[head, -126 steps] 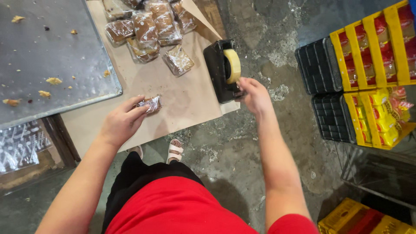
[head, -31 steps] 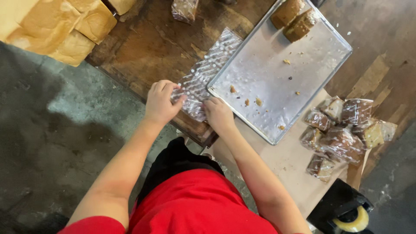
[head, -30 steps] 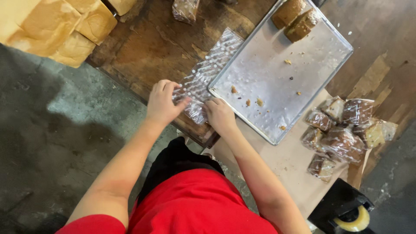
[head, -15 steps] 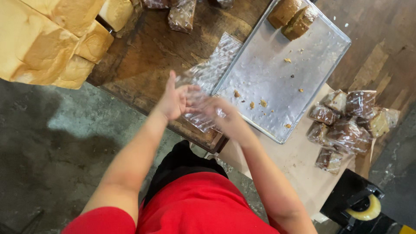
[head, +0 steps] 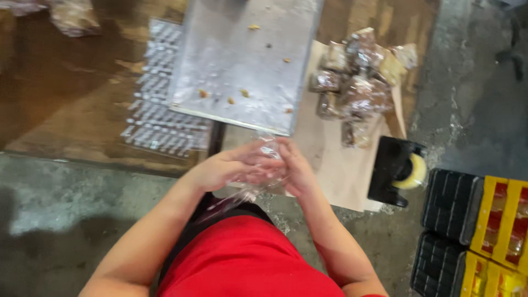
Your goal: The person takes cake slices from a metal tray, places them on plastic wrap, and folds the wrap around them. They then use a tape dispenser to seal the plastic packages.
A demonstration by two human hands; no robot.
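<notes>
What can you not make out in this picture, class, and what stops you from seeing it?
- Head view: the clear plastic sheet between the left hand and right hand is motion-blurred; its shape, and each hand's grip on it, are unclear.
- Wrapped packets on the brown paper: blur and glare hide the contents.
- Metal tray: its far end is cut off by the top edge.
- Yellow crates: cut off by the right edge.

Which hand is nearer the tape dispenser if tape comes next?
Likely the right hand: it sits on the tape dispenser side, while the left hand shares the clear wrap.
</notes>
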